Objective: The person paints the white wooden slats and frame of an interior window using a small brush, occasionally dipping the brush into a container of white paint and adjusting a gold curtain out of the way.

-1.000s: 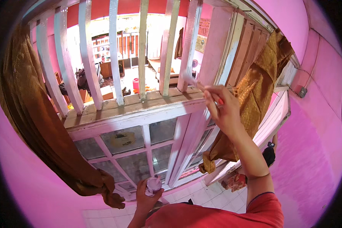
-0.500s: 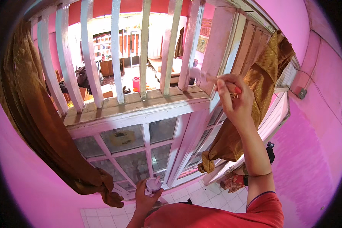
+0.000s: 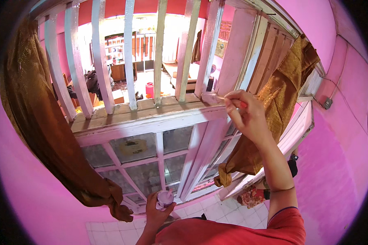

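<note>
My right hand [image 3: 247, 112] is closed in a pinch on a paintbrush [image 3: 210, 97]. The brush's pale lilac head rests on or just over the wooden sill [image 3: 167, 107], at the foot of the rightmost slat [image 3: 203, 83]. A reddish bit of the handle shows between my fingers. Low in the picture, my left hand [image 3: 154, 212] is wrapped round a small paint pot [image 3: 165, 199] with lilac paint inside. A pinkish stick-like piece stands in the pot. The slats above the sill are upright, some whitish and some bare greenish-brown.
A brown curtain [image 3: 49, 134] hangs tied at the left, and a golden-brown curtain [image 3: 270, 122] hangs beside my right forearm. Glass panes [image 3: 133, 147] fill the frame below the sill. Through the slats a room with a pink-red container [image 3: 149, 90] shows. White tiles [image 3: 216, 212] lie below.
My right hand has come down slightly, bringing the brush from in front of the slat to the sill at its foot. My left hand and the pot stay in place.
</note>
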